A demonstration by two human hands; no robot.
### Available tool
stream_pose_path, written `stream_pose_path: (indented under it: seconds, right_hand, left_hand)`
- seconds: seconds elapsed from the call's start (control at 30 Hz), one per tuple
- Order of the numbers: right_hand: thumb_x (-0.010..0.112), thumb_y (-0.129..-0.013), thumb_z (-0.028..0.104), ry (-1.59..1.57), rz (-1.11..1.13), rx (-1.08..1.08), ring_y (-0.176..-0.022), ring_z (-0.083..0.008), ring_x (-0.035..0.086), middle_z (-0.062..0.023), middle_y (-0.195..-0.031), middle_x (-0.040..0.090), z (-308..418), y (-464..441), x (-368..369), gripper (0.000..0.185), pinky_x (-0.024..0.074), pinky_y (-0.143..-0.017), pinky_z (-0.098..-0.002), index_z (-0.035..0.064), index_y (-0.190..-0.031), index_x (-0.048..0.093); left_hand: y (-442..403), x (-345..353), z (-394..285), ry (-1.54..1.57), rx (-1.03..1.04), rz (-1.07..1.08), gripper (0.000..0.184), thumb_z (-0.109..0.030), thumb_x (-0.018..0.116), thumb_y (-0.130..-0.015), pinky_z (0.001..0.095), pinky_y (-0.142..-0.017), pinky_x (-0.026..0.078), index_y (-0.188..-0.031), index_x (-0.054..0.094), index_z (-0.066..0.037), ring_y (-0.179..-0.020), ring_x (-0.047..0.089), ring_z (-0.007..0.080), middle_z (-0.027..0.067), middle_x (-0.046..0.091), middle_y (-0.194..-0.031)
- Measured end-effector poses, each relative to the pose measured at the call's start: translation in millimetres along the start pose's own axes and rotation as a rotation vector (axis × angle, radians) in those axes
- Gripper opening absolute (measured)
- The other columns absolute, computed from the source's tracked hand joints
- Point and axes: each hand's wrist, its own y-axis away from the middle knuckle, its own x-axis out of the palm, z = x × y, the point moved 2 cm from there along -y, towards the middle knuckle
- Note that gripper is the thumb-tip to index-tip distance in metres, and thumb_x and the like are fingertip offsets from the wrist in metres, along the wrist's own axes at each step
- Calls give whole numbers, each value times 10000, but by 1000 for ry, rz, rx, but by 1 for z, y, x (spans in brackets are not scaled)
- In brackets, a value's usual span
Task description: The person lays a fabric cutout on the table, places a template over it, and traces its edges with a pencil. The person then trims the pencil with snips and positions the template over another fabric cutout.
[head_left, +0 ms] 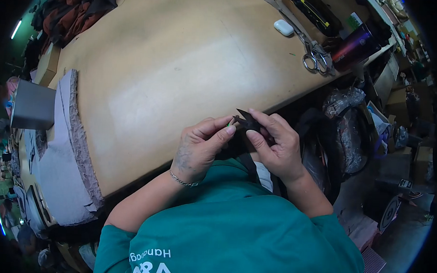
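My left hand (202, 143), with a chain bracelet at the wrist, is closed in a pinch on a small dark piece (235, 119). A bit of green shows at its fingertips. In my right hand (280, 141) I grip black thread snips (247, 119), their pointed blades apart and turned toward the small piece. The blades are right beside my left fingertips; whether they touch the piece I cannot tell. Both hands are in front of my green shirt, near the table's front edge.
The tan table (182, 61) spans the view. Large scissors (313, 56), a white earbud case (283, 27) and a purple tumbler (357, 45) are at its right. Layered pale sheets (71, 169) and a grey metal block (33, 105) stand left; dark and rust cloth (80, 11) lies behind.
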Motion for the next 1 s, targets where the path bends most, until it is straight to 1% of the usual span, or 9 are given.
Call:
stream_pose_path:
  seconds: [0.23, 0.3, 0.33, 0.5, 0.57, 0.77, 0.87, 0.9, 1.0]
  right_hand:
    - [605, -710, 52, 47, -18, -7, -548, -134, 485, -83, -671, 506, -6, 0, 2, 303, 404, -492, -240, 13, -1005, 549]
    - [603, -713, 50, 138, -136, 82, -548, -128, 484, -83, -672, 507, -29, -2, 0, 298, 403, -495, -241, 8, -1003, 548]
    - [600, -713, 42, 86, -190, 58, -543, -122, 478, -80, -669, 504, -33, -5, -1, 294, 397, -487, -238, 3, -1000, 548]
    - [610, -707, 46, 23, -55, -34, -520, -118, 462, -72, -647, 481, -6, 2, -1, 312, 385, -464, -224, 15, -1011, 547]
    - [614, -701, 45, -13, -12, -11, -522, -121, 461, -71, -650, 483, -1, 4, 1, 323, 387, -464, -226, 21, -1016, 547]
    - [608, -702, 49, 23, -10, 5, -535, -144, 485, -79, -652, 490, -7, 4, 3, 322, 401, -476, -252, 18, -1016, 544]
    - [601, -711, 66, 155, -126, -35, -531, -160, 487, -89, -642, 488, -16, 2, 5, 301, 404, -483, -262, 9, -1001, 547]
    - [599, -715, 81, 197, -171, 50, -531, -169, 486, -96, -640, 492, -26, -2, 2, 282, 405, -491, -262, -4, -980, 551]
    - [607, -711, 75, 122, -171, 73, -522, -149, 480, -85, -636, 492, -29, 0, -1, 278, 399, -477, -251, -5, -971, 555]
  left_hand:
    - [1, -1, 1, -17, -57, -16, 245, -117, 563, -776, 184, -521, 368, -999, 566, -14, -573, 442, 52, -9, 526, -680]
    - [1, 1, 1, -25, -61, -13, 246, -113, 568, -772, 184, -518, 368, -997, 566, -15, -572, 441, 51, -10, 526, -680]
    - [2, 3, 1, -5, -65, -14, 247, -111, 571, -769, 184, -516, 368, -997, 566, -15, -571, 441, 51, -11, 526, -680]
    - [-1, 0, 7, 87, -133, -28, 253, -98, 586, -757, 193, -516, 379, -994, 566, -14, -572, 451, 57, 1, 540, -697]
    - [-1, 1, 7, 161, -122, -3, 251, -97, 592, -751, 197, -519, 387, -987, 567, -13, -579, 463, 60, 10, 549, -708]
    - [0, 4, 6, 138, -148, -63, 229, -94, 600, -745, 193, -522, 394, -955, 574, -7, -600, 488, 77, 16, 557, -715]
    - [0, 3, 8, 56, -122, -76, 237, -82, 609, -735, 190, -505, 383, -956, 572, -8, -588, 480, 72, 13, 555, -709]
    - [1, 4, 8, 75, -129, -73, 238, -78, 613, -730, 188, -499, 378, -954, 572, -8, -583, 477, 68, 11, 555, -708]
    - [2, 6, 9, 131, -149, -84, 241, -66, 623, -718, 184, -483, 364, -947, 574, -8, -568, 467, 57, 5, 556, -707]
